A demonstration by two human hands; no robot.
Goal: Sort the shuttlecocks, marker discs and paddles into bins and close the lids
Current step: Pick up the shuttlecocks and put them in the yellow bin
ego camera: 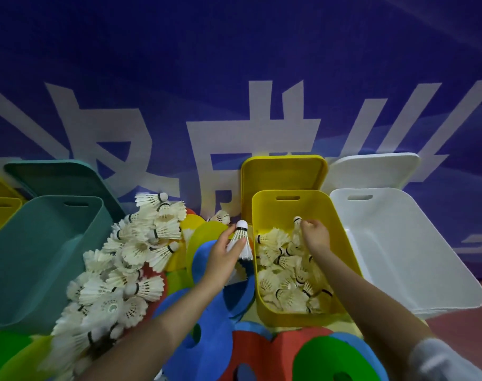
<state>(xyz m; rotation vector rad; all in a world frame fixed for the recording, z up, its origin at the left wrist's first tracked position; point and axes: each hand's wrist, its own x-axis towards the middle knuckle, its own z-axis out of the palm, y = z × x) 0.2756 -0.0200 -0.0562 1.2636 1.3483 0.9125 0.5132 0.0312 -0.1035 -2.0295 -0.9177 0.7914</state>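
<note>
My left hand [223,253] grips a white shuttlecock [242,239] with its cork pointing up, just left of the yellow bin [264,298]. My right hand [315,235] is inside that bin and pinches another shuttlecock [297,221] above the several shuttlecocks [283,279] lying in it. A big heap of shuttlecocks [118,270] lies on the floor at the left. Marker discs in blue [215,320], red [250,350], green [336,361] and yellow [190,224] lie under and around my arms. No paddles show.
A teal bin [41,257] stands open at the left, its lid [55,174] leaning on the blue wall. A white bin [404,259] stands open at the right. Yellow lid [283,171] and white lid [371,169] lean behind their bins. Another yellow bin [0,210] is far left.
</note>
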